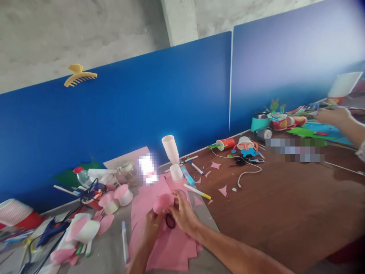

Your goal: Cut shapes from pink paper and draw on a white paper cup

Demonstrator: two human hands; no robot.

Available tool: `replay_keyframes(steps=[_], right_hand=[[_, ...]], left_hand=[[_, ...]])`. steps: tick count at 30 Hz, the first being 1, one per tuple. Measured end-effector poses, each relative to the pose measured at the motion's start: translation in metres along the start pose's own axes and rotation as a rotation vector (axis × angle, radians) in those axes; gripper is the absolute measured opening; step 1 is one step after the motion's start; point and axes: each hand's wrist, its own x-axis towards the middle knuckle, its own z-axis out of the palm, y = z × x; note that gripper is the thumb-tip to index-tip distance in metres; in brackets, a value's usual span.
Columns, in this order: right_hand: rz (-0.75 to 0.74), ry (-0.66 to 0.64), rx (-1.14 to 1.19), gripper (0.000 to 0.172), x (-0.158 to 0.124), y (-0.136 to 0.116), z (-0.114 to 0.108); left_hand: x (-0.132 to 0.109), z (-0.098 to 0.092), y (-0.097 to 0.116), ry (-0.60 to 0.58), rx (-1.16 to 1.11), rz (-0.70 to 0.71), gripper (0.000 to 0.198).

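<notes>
My left hand [152, 225] and my right hand [182, 211] meet over the pink paper sheets, both pinching a rounded pink paper piece [163, 203] between them. The piece is tilted up, and my left fingers are partly hidden below it. Just under my hands shows the black handle loop of what looks like scissors [170, 221]; its blades are hidden. Large pink paper sheets [168, 253] lie spread beneath. Beyond my hands stands a short white paper cup [176, 173], with a yellow-capped marker [197, 191] to its right.
Several paper cups with pink parts [123, 195] crowd the left. A tall white cup stack [170, 148] stands by the blue partition [142, 110]. Pink scraps [223, 190] and a white cable [242, 175] lie rightward. At far right another person's hand [333, 114] reaches over craft materials.
</notes>
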Motion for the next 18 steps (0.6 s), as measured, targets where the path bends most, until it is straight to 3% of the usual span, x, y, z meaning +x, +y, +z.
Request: replay_keyframes(steps=[6, 12, 18], right_hand=[[-0.021, 0.0, -0.059, 0.05, 0.0, 0.003, 0.0], [-0.03, 0.042, -0.098, 0.043, 0.0, 0.005, 0.001], [-0.001, 0.045, -0.089, 0.042, 0.001, 0.003, 0.0]], left_hand=[[0.0, 0.002, 0.002, 0.028, -0.002, 0.058, 0.032], [-0.002, 0.003, 0.004, 0.051, 0.01, -0.015, 0.032], [-0.001, 0.005, -0.007, 0.045, -0.043, -0.079, 0.033]])
